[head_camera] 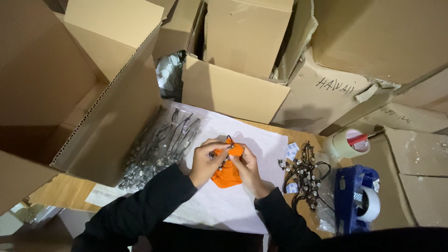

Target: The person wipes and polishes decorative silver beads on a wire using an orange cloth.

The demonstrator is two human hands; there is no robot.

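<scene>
Wooden table (pixel 60 191) — white paper (pixel 261 140), tape dispenser (pixel 354 200).

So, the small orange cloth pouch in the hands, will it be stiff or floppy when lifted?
The small orange cloth pouch probably flops: it creases between the left hand and right hand. It looks light, and unlikely to roll on the white paper sheet.

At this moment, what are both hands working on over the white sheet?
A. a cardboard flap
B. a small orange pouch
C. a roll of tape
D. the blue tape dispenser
B: the left hand and right hand both grip the orange pouch above the white sheet, while the tape roll and blue dispenser lie untouched off to the right.
</scene>
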